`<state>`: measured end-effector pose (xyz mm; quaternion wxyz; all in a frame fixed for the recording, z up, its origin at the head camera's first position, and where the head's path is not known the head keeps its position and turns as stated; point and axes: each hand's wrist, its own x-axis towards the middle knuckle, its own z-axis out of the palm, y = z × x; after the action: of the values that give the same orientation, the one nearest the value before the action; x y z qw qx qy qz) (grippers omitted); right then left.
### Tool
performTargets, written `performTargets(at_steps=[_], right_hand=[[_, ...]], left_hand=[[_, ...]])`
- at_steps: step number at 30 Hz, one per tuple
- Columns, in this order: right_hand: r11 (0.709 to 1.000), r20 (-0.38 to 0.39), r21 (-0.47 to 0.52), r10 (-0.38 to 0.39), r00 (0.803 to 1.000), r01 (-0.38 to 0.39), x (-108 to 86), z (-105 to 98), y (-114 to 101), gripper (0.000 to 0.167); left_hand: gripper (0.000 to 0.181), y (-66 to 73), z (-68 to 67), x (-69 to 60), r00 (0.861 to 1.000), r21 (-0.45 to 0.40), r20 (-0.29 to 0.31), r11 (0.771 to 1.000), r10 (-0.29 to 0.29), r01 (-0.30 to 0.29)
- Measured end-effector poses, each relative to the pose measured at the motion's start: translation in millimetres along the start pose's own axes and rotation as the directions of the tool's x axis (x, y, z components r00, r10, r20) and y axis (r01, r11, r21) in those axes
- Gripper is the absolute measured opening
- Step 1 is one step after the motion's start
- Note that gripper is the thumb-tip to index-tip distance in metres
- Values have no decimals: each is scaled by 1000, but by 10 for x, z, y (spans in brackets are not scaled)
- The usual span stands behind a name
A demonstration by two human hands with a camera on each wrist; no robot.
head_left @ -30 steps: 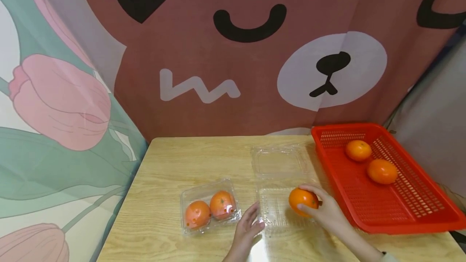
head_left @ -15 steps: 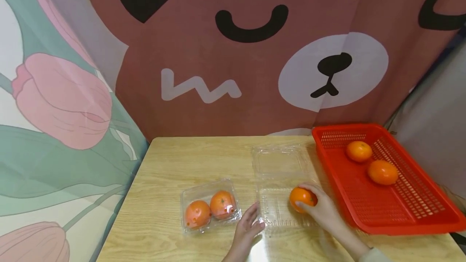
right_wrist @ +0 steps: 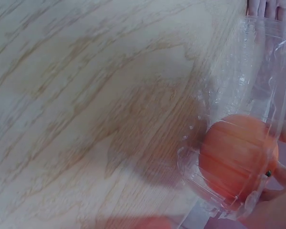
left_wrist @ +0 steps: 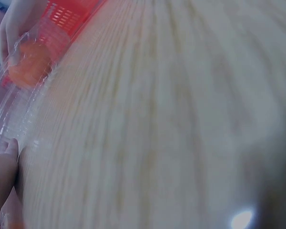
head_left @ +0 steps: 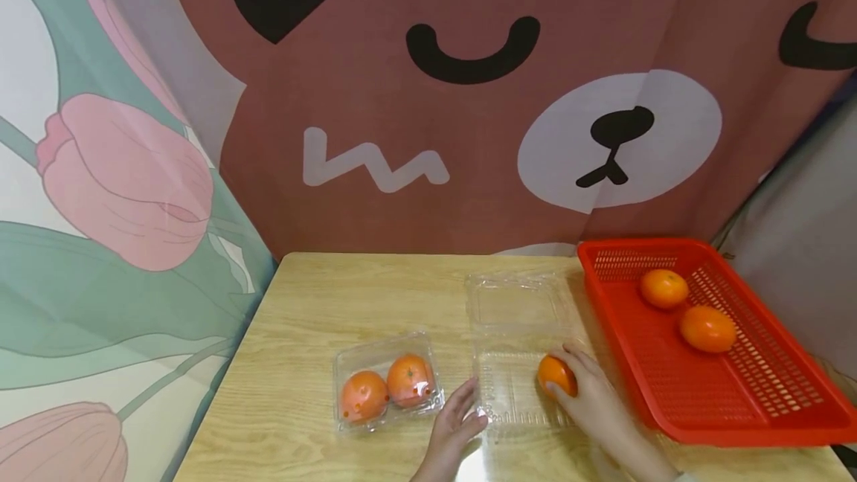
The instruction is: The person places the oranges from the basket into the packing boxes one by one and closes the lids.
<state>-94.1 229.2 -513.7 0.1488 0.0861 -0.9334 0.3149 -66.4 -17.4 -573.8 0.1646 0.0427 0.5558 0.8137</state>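
At lower right of centre in the head view, the right hand (head_left: pixel 594 396) holds an orange (head_left: pixel 556 376), its grip curled about the fruit with the thumb on the near side. The orange sits within the right part of the base of the open box (head_left: pixel 512 385); whether it rests on the box floor cannot be told. The right wrist view, at lower right, shows the fruit through clear plastic, its green stem mark (right_wrist: pixel 269 173) toward the hand. Above the base in the frame, the lid (head_left: pixel 518 303) lies spread flat.

At bottom centre, the left hand (head_left: pixel 452 428) stands at the left edge of the open box, grip wide, thumb apart from the fingers; contact cannot be confirmed. Farther left, a closed box (head_left: pixel 355 361) contains two packed oranges (head_left: pixel 364 396) (head_left: pixel 410 380) side by side. At right, a red basket (head_left: pixel 689 393) contains two loose oranges (head_left: pixel 664 288) (head_left: pixel 708 329). Boxes and basket stand on the wooden counter (head_left: pixel 361 288). Upper frame: brown cloth (head_left: pixel 375 106) with a cartoon bear; far left: flowered cloth (head_left: pixel 134 177).
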Motion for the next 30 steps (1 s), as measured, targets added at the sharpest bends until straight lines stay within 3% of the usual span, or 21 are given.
performTargets(at_steps=[17,25,30], right_hand=[[997,-62,-31,-72,995,70,19,-54,-44,47],[996,-49,-42,-78,996,76,45,-229,-175,46],[997,-30,-27,-79,996,79,77,-379,-274,45]], left_hand=[[61,-22,-10,40,999,11,-2,999,51,-51],[60,-20,-12,39,999,9,-3,999,42,-42],[61,-11,-5,22,1000,2,-3,1000,7,-7]])
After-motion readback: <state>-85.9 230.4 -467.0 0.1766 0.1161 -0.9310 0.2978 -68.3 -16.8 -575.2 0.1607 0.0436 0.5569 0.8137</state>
